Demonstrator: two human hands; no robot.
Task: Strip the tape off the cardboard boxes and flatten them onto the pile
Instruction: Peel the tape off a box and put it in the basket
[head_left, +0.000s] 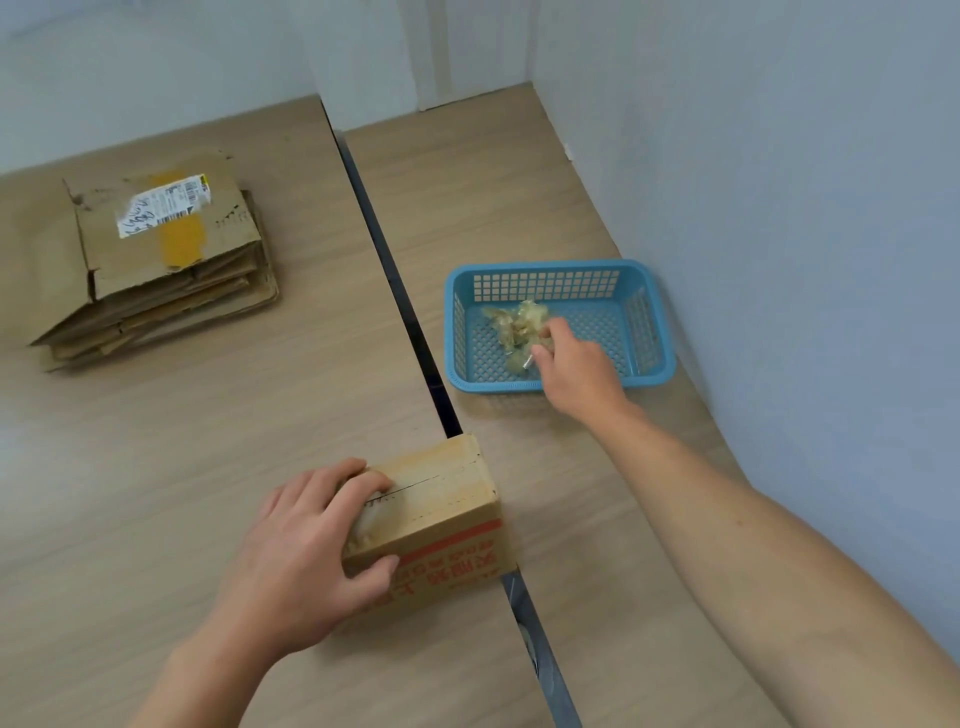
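Box (447, 499) – left fingers (332, 480) grip | tape wad (514, 325) – right fingers (558, 328) touch

One wide-angle view, worn on the person's head, looks forward and steeply down from the near edge of two light wood-grain tabletops (197, 447), close above them, facing the far right corner against pale blue-grey walls (789, 166).

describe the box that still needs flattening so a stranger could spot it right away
Two wooden tables meet at a dark gap running away from the camera. At its near end sits a small cardboard box, gripped by the left hand. Unlike the pile of flattened boxes at the far left, it still stands whole and has red print on its side.
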